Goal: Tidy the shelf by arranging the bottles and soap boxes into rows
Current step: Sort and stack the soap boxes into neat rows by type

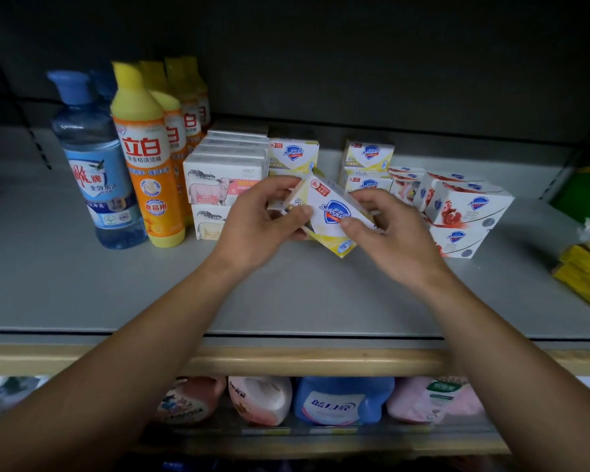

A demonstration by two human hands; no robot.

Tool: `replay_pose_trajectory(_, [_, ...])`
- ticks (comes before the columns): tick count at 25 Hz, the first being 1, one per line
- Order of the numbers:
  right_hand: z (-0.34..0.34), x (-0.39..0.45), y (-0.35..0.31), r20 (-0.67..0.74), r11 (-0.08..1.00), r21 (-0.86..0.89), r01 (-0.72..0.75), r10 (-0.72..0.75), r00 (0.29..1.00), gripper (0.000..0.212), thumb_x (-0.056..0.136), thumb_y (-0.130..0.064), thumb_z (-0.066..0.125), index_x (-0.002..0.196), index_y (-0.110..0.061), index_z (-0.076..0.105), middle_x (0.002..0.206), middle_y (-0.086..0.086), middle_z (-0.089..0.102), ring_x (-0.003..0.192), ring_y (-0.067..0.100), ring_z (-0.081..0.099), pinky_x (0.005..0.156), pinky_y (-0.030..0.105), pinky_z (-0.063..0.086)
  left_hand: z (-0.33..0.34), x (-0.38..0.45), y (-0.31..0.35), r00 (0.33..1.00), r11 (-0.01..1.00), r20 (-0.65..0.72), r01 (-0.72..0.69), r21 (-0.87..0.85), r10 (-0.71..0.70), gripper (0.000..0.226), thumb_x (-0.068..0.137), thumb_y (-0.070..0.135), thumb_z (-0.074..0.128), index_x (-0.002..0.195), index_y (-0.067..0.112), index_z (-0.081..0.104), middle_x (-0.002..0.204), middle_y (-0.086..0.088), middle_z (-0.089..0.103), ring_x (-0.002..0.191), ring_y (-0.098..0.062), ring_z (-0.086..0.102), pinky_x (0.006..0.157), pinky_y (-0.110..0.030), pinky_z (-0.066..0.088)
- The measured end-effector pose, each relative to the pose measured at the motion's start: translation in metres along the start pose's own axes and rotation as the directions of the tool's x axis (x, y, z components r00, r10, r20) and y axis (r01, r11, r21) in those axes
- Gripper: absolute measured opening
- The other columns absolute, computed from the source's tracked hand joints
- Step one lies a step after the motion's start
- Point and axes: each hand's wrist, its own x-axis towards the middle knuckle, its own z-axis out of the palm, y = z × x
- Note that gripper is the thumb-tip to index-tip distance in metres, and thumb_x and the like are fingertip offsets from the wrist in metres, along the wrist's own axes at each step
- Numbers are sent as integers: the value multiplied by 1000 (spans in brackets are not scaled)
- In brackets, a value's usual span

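We held a yellow-and-white soap box [331, 212] between both hands above the grey shelf [82, 284], just in front of the stacked boxes. Our left hand [256, 229] gripped its upper left end, thumb on the printed face and fingers curled behind. Our right hand [389, 233] pinched its right side, thumb on the face beside the blue shield logo. The box was tilted, its long axis running from upper left down to lower right, printed face turned up toward us, and its lower yellow corner pointing at the shelf.

Behind it, a row of sheep-print soap boxes [223, 185] stood two high, running back toward the shelf wall. To their right sat yellow boxes [293, 155] of the same brand as ours, then another two-high stack of yellow boxes [368, 165]. Farther right, red-and-white soap boxes [467, 206] lay skewed, not square with the rest.

At the left stood a blue bottle [94, 172] upright, and just beside it a row of orange bottles with yellow caps [147, 165] running back in line. Yellow packets [583, 277] lay at the right edge. Pink and blue jugs [338, 400] lay on the lower shelf.
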Motion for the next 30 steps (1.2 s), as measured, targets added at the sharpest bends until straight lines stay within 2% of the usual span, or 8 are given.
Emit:
replay_pose_trajectory(2, [-3, 18, -2, -46, 1000, -8, 23, -24, 999, 31, 85, -24, 71, 112, -34, 61, 107, -13, 69, 98, 8, 66, 85, 34, 55, -11, 13, 13, 993, 955, -35, -97, 281, 111, 38, 88, 30, 70, 123, 22, 61, 112, 4, 66, 88, -9, 70, 72, -29, 61])
replay_pose_trajectory(5, [-1, 50, -2, -152, 979, -192, 70, -100, 983, 38, 85, -22, 71, 122, -24, 61, 118, -6, 61, 105, 13, 61, 91, 29, 49, -36, 42, 22, 929, 695, -60, -230, 681, 365, 46, 88, 51, 56, 125, 24, 62, 122, 3, 64, 102, -9, 62, 79, -27, 53])
replay_pose_trajectory(7, [3, 74, -1, -177, 943, -319, 99, -162, 971, 40, 85, -19, 70, 125, -19, 62, 119, -2, 55, 109, 18, 57, 92, 24, 41, -53, 64, 18, 949, 505, 0, -167, 847, 314, 55, 89, 58, 49, 128, 21, 60, 131, -4, 61, 118, -23, 54, 95, -37, 47])
replay_pose_trajectory(9, [10, 96, 4, -160, 913, -398, 92, -168, 973, 41, 87, -15, 67, 127, -16, 60, 123, 4, 54, 112, 22, 54, 91, 20, 35, -62, 76, 5, 991, 309, 29, -67, 949, 128, 68, 89, 69, 38, 137, 23, 53, 143, -6, 51, 133, -30, 43, 110, -49, 35])
replay_pose_trajectory(11, [22, 118, 12, -128, 897, -434, 88, -158, 979, 43, 89, -14, 65, 131, -16, 58, 128, 7, 52, 116, 23, 52, 91, 18, 33, -65, 79, -12, 996, 217, 6, -24, 976, 87, 75, 87, 76, 28, 141, 27, 46, 148, -3, 46, 138, -31, 37, 114, -53, 24])
replay_pose_trajectory(15, [52, 159, 24, -80, 877, -460, 137, -195, 977, 43, 91, -18, 64, 133, -20, 54, 128, 7, 53, 119, 24, 51, 89, 22, 34, -63, 80, -28, 971, 221, -48, -4, 975, 232, 77, 85, 77, 22, 134, 28, 55, 139, -1, 57, 132, -30, 45, 106, -51, 30])
replay_pose_trajectory(24, [83, 183, 50, -40, 767, -605, 212, -296, 954, 33, 93, -23, 60, 126, -19, 63, 121, 8, 57, 112, 31, 45, 94, 36, 39, -61, 84, -33, 962, 250, -89, 22, 968, 259, 75, 84, 75, 24, 132, 28, 58, 136, -1, 59, 130, -31, 46, 104, -50, 29])
replay_pose_trajectory(30, [61, 166, 26, 63, 786, -600, 145, -134, 989, 56, 92, -45, 55, 143, -24, 44, 140, 6, 45, 129, 30, 37, 105, 37, 34, -62, 83, -28, 973, 222, -65, 15, 975, 221, 78, 83, 77, 24, 134, 28, 54, 139, -1, 56, 131, -30, 44, 104, -50, 29])
